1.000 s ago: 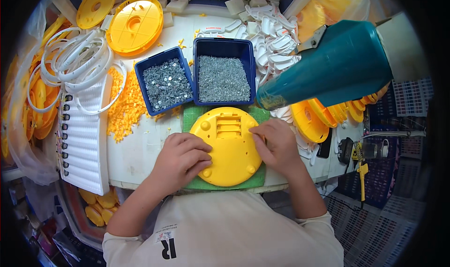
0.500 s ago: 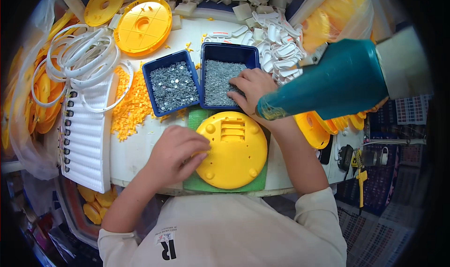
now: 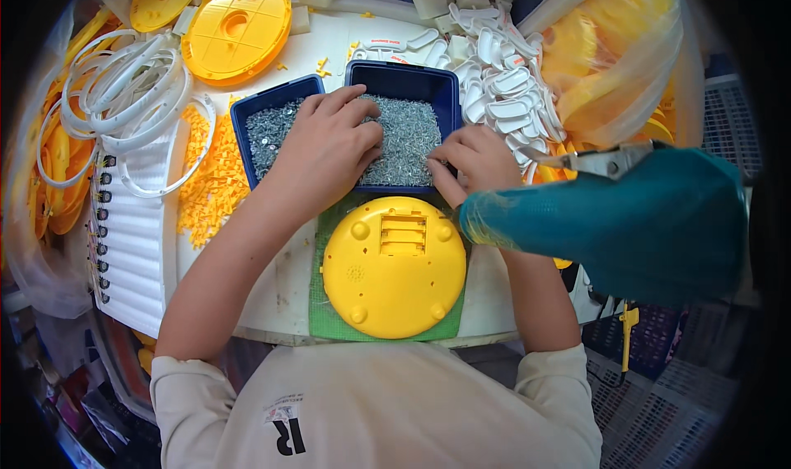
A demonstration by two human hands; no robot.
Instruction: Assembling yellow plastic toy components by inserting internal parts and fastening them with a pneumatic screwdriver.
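Note:
A round yellow plastic housing [image 3: 391, 288] lies on a green mat [image 3: 321, 321], its battery compartment facing up. Beyond it stand two dark blue bins, the right bin [image 3: 445, 98] full of small silvery screws [image 3: 404, 140] and the left bin [image 3: 241, 131] holding small metal pieces [image 3: 268, 135]. My left hand [image 3: 329, 144] reaches across the wall between them, bent fingers apart over the screws, thumb hidden. At the right bin's near right corner, my right hand [image 3: 478, 160] has thumb and forefinger together; anything between them is too small to make out. A teal tapered tool [image 3: 593, 222] covers part of my right forearm.
Loose yellow clips [image 3: 202, 181], coiled white rings [image 3: 132, 98] and a white ribbed foam tray [image 3: 136, 230] lie at left. White curved parts [image 3: 511, 90] are heaped at right beside a clear bag [image 3: 626, 57] of yellow parts. A yellow disc [image 3: 239, 45] lies at the back left.
My left hand has moved from the yellow housing's left edge up to the bins. My right hand has drawn back from the screws to the bin's corner. The teal tool has shifted nearer.

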